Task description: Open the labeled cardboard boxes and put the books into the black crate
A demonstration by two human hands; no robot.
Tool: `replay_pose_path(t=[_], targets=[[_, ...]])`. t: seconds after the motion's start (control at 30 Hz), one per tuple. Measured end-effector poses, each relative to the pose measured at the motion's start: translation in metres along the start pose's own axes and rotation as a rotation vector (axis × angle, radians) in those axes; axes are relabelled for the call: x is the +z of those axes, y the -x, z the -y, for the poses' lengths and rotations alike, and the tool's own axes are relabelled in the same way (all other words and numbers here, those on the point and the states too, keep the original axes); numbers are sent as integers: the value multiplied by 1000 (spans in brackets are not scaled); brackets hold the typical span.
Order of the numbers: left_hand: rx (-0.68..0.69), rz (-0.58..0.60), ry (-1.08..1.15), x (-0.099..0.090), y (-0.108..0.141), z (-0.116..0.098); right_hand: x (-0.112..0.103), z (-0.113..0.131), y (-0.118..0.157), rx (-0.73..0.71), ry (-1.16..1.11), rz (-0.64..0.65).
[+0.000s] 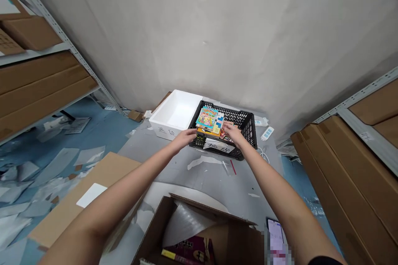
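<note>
crate (248, 131): blk, books (207, 118) inside
L hand (187, 136): at crate's front-L corner, grip can't tell
R hand (234, 131): over crate, by books, fingers spread
foam box (166, 131): L of crate

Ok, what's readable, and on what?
Nothing surely legible.
White foam box: handwritten characters, blurred.
Label on black crate: handwritten characters, blurred.
Top book: title too small.
White-and-blue cover beside it: perhaps "N".
Maroon pack in carton: lettering blurred.
Phone: screen text too small.
Shelf tag: too small.
</note>
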State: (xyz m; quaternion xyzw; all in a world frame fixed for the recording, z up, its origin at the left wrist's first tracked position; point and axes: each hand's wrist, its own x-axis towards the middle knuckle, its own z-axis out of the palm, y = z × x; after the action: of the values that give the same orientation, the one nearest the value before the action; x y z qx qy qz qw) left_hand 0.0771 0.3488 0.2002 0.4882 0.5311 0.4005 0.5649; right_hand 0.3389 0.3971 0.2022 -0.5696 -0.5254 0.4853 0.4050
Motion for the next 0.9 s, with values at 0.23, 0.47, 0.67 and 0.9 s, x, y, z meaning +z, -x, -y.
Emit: replay_pose_path(t=[0.23,0.47,0.67,0.9], targets=[[61,192,-49,-3,106,-6,-12,38,125,-120,-117,180],[94,204,-175,-3,216,-10,-16,60,296,-228,271,254],[80,145,-86,15,292,17,3,25,396,-131,311,243],[15,218,-153,38,325,64,25,-44,420,-49,318,256]])
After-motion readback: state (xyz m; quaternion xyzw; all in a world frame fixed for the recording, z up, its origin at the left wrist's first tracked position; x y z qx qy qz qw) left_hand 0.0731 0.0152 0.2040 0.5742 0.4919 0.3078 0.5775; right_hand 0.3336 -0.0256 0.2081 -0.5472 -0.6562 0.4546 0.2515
